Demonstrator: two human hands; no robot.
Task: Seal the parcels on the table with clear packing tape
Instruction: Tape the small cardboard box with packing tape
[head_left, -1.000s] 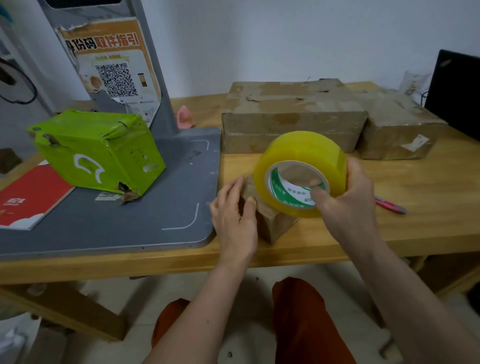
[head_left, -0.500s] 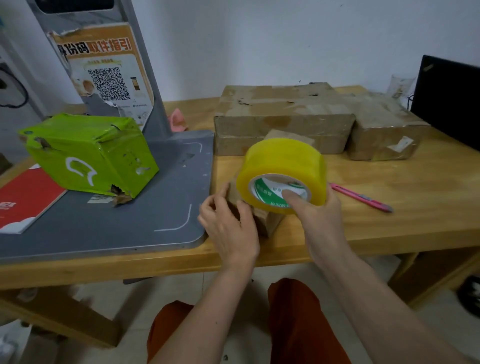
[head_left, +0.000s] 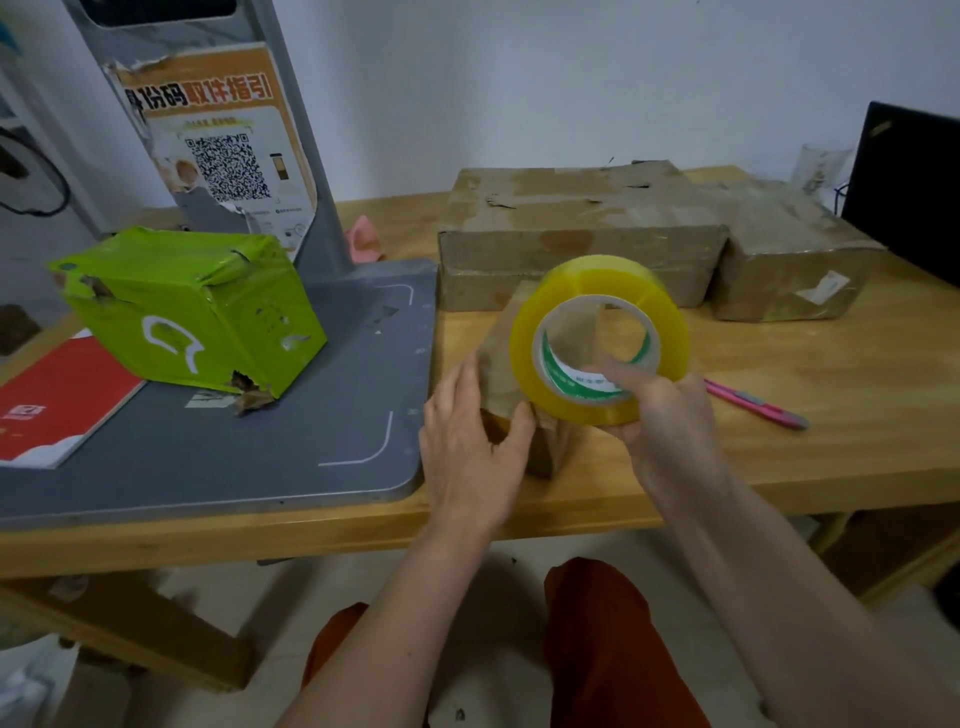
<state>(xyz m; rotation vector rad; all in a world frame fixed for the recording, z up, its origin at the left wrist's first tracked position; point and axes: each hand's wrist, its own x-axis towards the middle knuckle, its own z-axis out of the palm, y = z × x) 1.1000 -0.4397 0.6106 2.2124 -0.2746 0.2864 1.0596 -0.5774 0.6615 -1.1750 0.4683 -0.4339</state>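
Note:
A small brown cardboard parcel (head_left: 501, 343) sits near the table's front edge, mostly hidden behind the tape and my hands. My left hand (head_left: 470, 441) holds its near left corner, thumb against the front face. My right hand (head_left: 657, 415) grips a yellowish roll of clear packing tape (head_left: 597, 291), one finger hooked through its core, and holds the roll over the parcel's top. Two larger brown parcels lie at the back: a long one (head_left: 576, 234) and a smaller one (head_left: 795, 260) to its right. A dented green parcel (head_left: 192, 306) rests on the grey plate.
A grey scale plate (head_left: 208, 457) with an upright post and QR poster (head_left: 223, 156) fills the table's left. A red booklet (head_left: 57, 400) lies at far left. A pink utility knife (head_left: 753, 405) lies right of my right hand. A black screen (head_left: 909, 187) stands at back right.
The tape roll has tipped back over the parcel's top, so I now look through its core. My left hand has stayed on the parcel's near corner. The view has shifted slightly.

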